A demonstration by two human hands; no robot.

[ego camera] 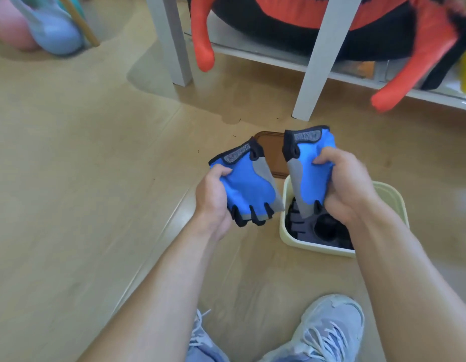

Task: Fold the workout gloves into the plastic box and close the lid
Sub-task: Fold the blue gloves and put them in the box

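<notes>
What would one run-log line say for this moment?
left hand: holds blue fingerless glove | right hand: holds second blue glove | cream plastic box: open | brown lid: floor

Your two bare hands are raised in front of you, each closed on a glove.

Your left hand [213,197] sits lower and nearer the middle, thumb pressed onto the top face of its glove [248,184], the other fingers wrapped out of sight beneath it. Your right hand [349,186] is a little higher and to the right, thumb and fingertips pinching into the side of its glove [309,168], knuckles turned up toward you. Both forearms are bare and reach forward from the bottom of the view, converging toward the hands; the wrists are roughly straight. The hands are near each other but apart.
</notes>
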